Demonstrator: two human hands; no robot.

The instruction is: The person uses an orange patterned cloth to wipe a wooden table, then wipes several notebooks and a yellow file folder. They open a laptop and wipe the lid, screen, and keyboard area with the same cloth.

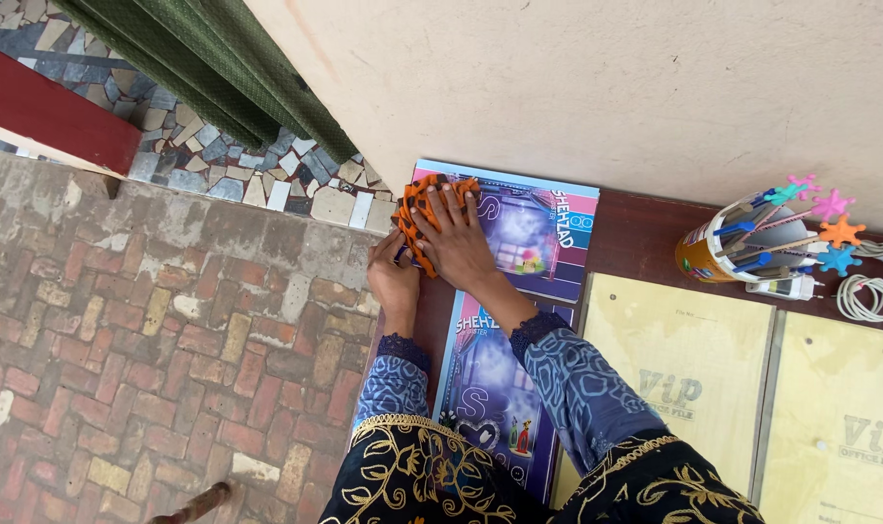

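Right hand: your right hand (pixel 456 243) lies flat, fingers (pixel 449 202) spread and pressing the orange cloth (pixel 414 218).
Left hand: your left hand (pixel 393 279) rests at the worktop (pixel 645 243) edge, fingers curled; whether they grip anything, you cannot tell.
Cloth: bunched under your right fingertips, on the far colourful book cover (pixel 538 233).
Progress: the wipe sits at that cover's left corner; the near cover (pixel 490 388) and tan folders (pixel 684 378) look untouched.

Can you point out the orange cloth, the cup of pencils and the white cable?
orange cloth (pixel 414 209): head view, its left part beside the hand.
cup of pencils (pixel 705 254): head view, its orange wall.
white cable (pixel 864 298): head view, its coiled loop.
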